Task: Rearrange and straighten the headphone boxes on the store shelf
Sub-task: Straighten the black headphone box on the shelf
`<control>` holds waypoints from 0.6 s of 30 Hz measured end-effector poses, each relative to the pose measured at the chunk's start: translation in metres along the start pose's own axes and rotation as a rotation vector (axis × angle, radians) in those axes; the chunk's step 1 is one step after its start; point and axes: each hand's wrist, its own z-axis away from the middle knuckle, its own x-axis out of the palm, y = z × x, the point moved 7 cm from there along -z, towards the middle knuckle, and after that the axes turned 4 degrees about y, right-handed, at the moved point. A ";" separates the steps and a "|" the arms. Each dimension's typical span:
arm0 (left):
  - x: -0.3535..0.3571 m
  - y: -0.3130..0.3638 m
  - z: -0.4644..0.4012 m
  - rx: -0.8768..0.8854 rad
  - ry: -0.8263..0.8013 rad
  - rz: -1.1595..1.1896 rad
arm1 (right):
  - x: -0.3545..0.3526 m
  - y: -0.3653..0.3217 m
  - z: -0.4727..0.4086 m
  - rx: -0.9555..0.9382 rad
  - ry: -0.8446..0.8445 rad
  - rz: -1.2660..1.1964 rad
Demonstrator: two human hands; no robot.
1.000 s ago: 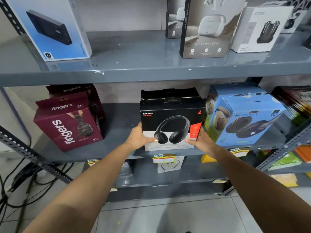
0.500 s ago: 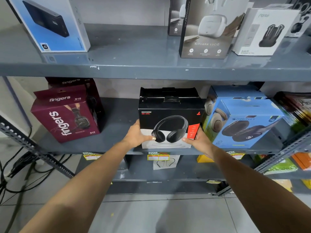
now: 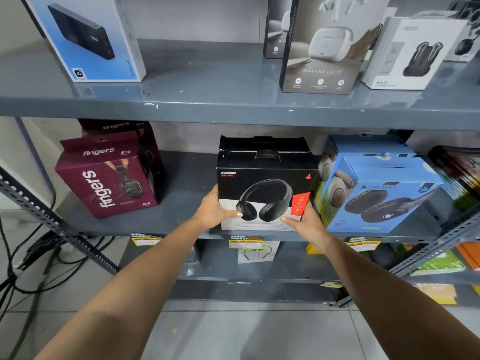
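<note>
A black Rockerz headphone box [image 3: 265, 178] stands at the front middle of the grey middle shelf [image 3: 181, 219]. My left hand [image 3: 213, 210] grips its lower left corner, thumb across the front. My right hand [image 3: 305, 222] holds its lower right corner. To the left stand two maroon Fingers boxes [image 3: 109, 175], one behind the other, turned at an angle. On the right sit two blue Zebronics boxes [image 3: 381, 193], the front one tilted and close to the black box.
The upper shelf [image 3: 207, 100] carries a blue power bank box [image 3: 88, 37], a grey earbuds box [image 3: 324, 45] and a white earbuds box [image 3: 413, 53]. Yellow price tags [image 3: 245, 241] hang on the shelf edge. Cables [image 3: 28, 266] trail on the floor at left.
The black box has edged slightly back on the shelf between my hands. My right hand has slid a little further onto the box's front corner.
</note>
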 end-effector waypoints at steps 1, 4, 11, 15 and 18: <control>0.000 0.001 0.000 -0.002 0.002 -0.002 | -0.001 -0.001 -0.001 -0.007 0.006 0.019; 0.000 0.001 -0.001 -0.006 0.019 -0.011 | -0.002 -0.004 -0.001 -0.025 0.015 0.067; 0.003 -0.003 -0.006 -0.014 0.020 0.008 | -0.005 -0.002 -0.005 -0.020 0.034 0.114; 0.004 -0.003 -0.009 -0.009 0.015 -0.014 | -0.006 -0.003 -0.007 -0.028 0.031 0.131; 0.004 -0.006 -0.011 -0.014 0.007 -0.028 | -0.005 -0.002 -0.007 -0.027 0.022 0.140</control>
